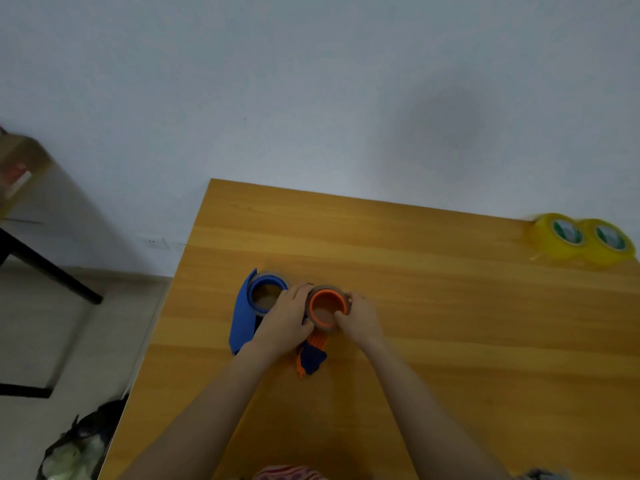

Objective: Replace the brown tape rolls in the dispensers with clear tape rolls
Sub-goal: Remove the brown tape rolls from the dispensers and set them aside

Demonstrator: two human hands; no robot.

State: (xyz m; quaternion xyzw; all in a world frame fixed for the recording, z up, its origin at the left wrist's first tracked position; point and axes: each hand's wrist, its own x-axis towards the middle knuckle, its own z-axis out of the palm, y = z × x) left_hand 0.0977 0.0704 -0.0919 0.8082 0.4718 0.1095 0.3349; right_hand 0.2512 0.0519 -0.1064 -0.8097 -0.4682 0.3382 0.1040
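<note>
Centre frame: left hand and right hand both curled round brown tape roll on orange plastic dispenser. Brace dispenser, pull roll straight off hub, no twisting.

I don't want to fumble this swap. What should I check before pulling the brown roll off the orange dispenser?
1. Left hand steadies orange dispenser: ok.
2. Right hand pinches brown roll at its rim: ok.
3. Roll off the hub: not ok, seated.
4. The tape end freed: cannot tell, hands hide it.
5. Clear rolls ready: ok, two at the table's far right.
</note>
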